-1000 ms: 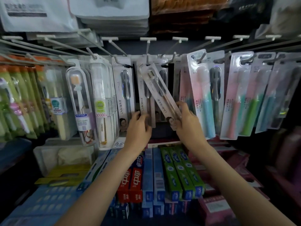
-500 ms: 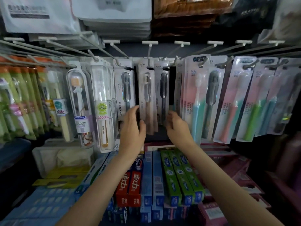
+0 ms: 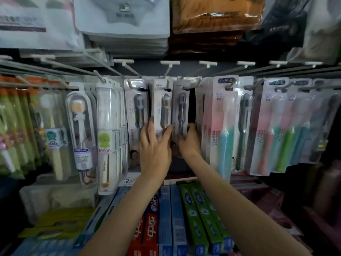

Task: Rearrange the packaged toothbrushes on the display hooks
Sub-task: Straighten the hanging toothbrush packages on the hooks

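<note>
Three narrow grey toothbrush packs hang side by side on the middle hooks: a dark-brush pack, a beige-brush pack and another dark-brush pack. My left hand lies flat with straight fingers against the lower part of the beige-brush pack and the pack to its left. My right hand has its fingers curled round the right edge of the right-hand dark-brush pack, low down. The bottoms of these packs are hidden behind my hands.
Pink-backed packs with teal, green and coral brushes hang close on the right. Clear capsule packs and green packs hang on the left. Toothpaste boxes lie below my forearms. Bagged goods are stacked on the shelf above.
A second ago my right hand held a grey pack tilted out from the row. That pack now hangs straight on its hook, and both hands have moved up against the packs.
</note>
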Demonstrator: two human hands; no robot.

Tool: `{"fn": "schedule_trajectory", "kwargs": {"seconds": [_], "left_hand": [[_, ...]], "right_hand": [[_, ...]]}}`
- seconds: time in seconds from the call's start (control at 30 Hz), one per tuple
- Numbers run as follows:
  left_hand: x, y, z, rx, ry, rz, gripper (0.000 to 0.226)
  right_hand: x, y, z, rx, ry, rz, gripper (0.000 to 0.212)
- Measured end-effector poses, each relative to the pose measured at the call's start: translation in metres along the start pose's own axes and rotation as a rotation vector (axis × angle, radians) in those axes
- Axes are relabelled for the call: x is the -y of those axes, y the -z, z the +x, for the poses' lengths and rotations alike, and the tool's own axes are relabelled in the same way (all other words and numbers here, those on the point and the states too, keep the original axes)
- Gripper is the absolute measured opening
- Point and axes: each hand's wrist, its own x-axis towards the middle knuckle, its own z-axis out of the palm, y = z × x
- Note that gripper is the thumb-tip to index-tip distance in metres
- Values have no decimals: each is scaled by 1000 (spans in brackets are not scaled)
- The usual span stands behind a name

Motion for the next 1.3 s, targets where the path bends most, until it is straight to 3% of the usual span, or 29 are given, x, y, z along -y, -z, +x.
{"fn": "schedule_trajectory", "kwargs": {"seconds": [0.2, 0.53, 0.73, 0.83, 0.93, 1.03, 1.13, 1.3], "left_hand": [[8, 7, -6, 44, 7, -135, 62], [6, 21, -14, 106, 134, -420, 54], [-1, 25, -17, 89, 140, -455, 46], [-2, 29, -19, 102, 125, -456, 47], [-1, 34, -19, 119, 138, -456, 47], [-2, 40, -19, 124, 130, -416, 46], [-2, 42, -22, 159, 116, -397, 47], [-10, 46, -32, 144, 114, -343, 47]], "right_hand": [[25, 5, -40, -91, 304, -196, 64], [59, 72, -45, 95, 243, -541, 64], [63, 90, -51, 130, 187, -364, 62], [58, 89, -57, 130, 212, -468, 64], [68, 98, -55, 115, 274, -737, 52], [69, 93, -65, 331, 200, -933, 28], [46, 87, -79, 300, 160, -881, 37], [48, 119, -92, 299, 172, -539, 53]]}}
